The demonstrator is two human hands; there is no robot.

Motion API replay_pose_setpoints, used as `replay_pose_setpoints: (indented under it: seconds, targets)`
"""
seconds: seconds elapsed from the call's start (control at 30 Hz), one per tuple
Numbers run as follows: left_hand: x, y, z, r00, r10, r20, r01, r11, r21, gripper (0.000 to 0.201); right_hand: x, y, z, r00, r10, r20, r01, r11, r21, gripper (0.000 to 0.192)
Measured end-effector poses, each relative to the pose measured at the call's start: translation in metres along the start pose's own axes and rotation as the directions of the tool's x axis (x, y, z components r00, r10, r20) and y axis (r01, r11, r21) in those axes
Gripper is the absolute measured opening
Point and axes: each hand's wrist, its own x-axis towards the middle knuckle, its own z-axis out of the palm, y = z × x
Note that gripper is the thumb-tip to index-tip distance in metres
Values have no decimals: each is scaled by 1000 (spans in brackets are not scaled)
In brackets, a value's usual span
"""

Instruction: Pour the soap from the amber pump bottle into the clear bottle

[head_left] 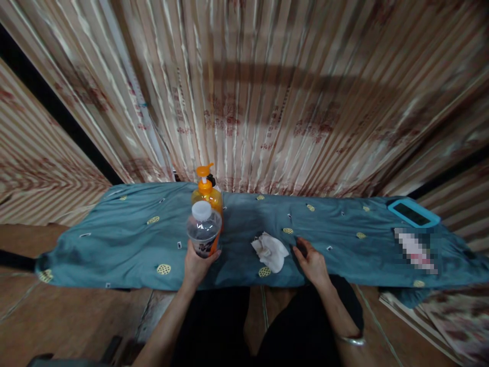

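My left hand is wrapped round the lower part of a clear plastic bottle with a white cap and a dark and orange label. The bottle stands upright near the front of the cloth-covered table. Directly behind it, partly hidden, is an orange pump bottle. My right hand lies on the cloth with loosely bent fingers, thumb apart, and nothing in it. Just left of that hand, not touching it, sits a crumpled white tissue.
A teal cloth with yellow prints covers the long narrow table. At its right end lie a blue-framed tablet and a blurred-out white and pink item. A pleated patterned curtain hangs close behind the table.
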Motion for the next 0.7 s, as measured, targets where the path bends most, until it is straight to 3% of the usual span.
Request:
replay_pose_setpoints:
  seconds: [0.23,0.37,0.53,0.7]
  targets:
    - [-4,4,7,998,2,56,-1,1000,-23,81,-3,-11,-2,998,-48,-39,49,999,21,56]
    - [-9,9,15,994,27,103,-22,999,-43,81,-4,-35,-2,994,-97,-53,101,992,80,54]
    - [-14,17,22,986,50,161,-40,997,-64,83,8,-96,3,976,-216,-7,211,945,252,43]
    - [-16,22,23,986,47,157,-30,994,-109,82,50,-174,12,909,-417,-12,365,780,508,50]
